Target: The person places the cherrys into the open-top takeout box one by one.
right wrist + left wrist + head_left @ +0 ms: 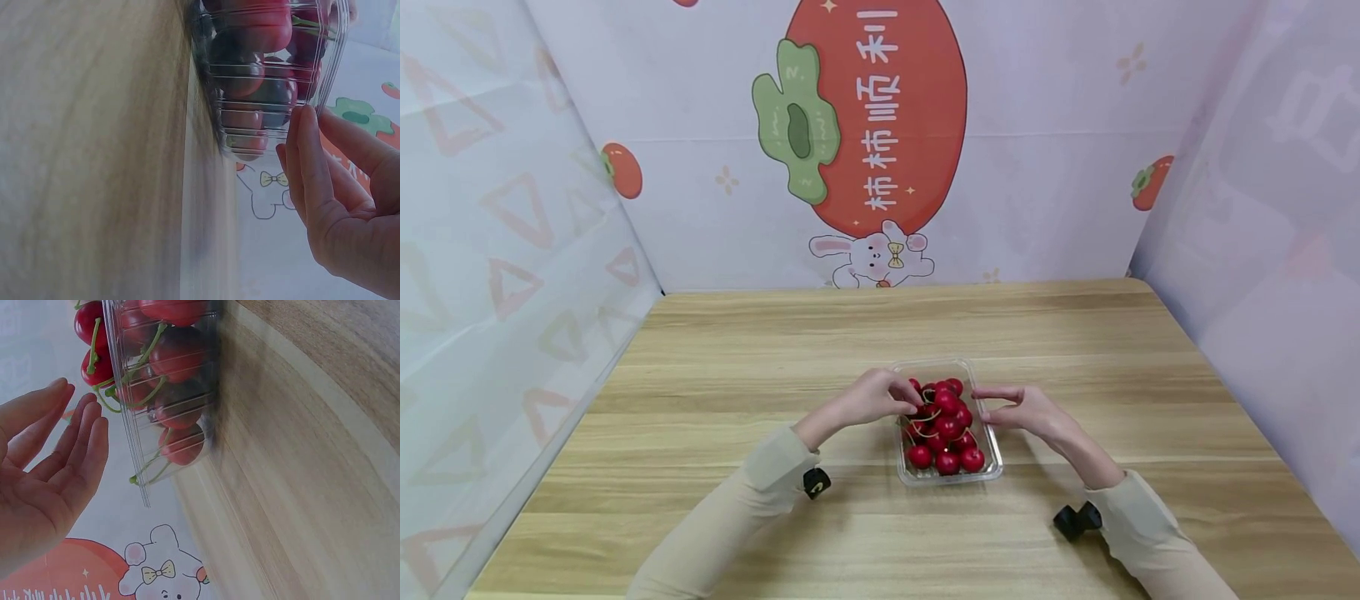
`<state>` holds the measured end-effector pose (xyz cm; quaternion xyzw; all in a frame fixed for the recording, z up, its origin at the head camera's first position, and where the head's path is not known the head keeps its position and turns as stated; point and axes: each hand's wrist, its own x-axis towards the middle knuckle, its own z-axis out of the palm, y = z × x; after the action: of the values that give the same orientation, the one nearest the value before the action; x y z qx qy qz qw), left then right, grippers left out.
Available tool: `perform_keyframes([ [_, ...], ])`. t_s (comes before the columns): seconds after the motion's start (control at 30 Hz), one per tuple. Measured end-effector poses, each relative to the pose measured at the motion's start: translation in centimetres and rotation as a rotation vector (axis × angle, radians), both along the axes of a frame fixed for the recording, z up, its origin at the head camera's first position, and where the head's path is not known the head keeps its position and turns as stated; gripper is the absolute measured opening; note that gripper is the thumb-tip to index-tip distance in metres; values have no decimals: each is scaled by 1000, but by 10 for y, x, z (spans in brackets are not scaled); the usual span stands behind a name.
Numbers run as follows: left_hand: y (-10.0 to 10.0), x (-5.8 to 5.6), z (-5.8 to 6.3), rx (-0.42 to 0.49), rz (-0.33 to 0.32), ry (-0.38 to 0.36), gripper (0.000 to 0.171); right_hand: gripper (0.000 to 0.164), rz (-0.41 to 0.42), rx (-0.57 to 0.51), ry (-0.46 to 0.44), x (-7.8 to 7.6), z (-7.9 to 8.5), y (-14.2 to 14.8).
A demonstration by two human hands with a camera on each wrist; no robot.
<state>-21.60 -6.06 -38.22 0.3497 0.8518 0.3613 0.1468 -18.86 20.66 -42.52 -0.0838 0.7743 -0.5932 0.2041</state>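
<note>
A clear plastic container (pixel 951 480) on the wooden table is heaped with dark red cherries (pixel 947 428), several with green stems. My left hand (pixel 880 397) reaches in over its left rim, fingertips beside the upper cherries. In the left wrist view, the left hand (pixel 59 462) has loosely bent fingers with nothing between them, near the stems. At the opposite side, the fingertips of my right hand (pixel 1026 410) touch the right rim. Seen from the right wrist, the right hand (pixel 340 187) rests nearly straight fingers against the container's ribbed wall (pixel 269 106).
The wooden table (pixel 760 333) extends around the container on all sides. Behind it stands a white backdrop (pixel 1037 167) printed with a large persimmon and a rabbit. Pale patterned sheets hang at the left (pixel 520 250) and right (pixel 1277 250). Black wrist devices (pixel 1077 521) sit by both cuffs.
</note>
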Motion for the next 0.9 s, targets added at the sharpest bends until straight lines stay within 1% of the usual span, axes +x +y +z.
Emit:
perform_keyframes([
  [0.13,-6,3,2,13,1,26,13,51,5,0,6,0,1,2],
  [0.3,-13,7,2,43,16,78,14,52,28,11,16,2,3,5],
  [0.47,-23,11,1,60,59,154,17,52,48,39,51,3,5,10],
  [0.63,-35,17,2,38,103,228,21,51,63,28,73,5,10,15],
  [0.73,-42,21,2,15,132,285,22,50,65,42,96,6,14,19],
  [0.9,-55,26,0,-30,177,431,24,46,56,80,168,9,19,23],
])
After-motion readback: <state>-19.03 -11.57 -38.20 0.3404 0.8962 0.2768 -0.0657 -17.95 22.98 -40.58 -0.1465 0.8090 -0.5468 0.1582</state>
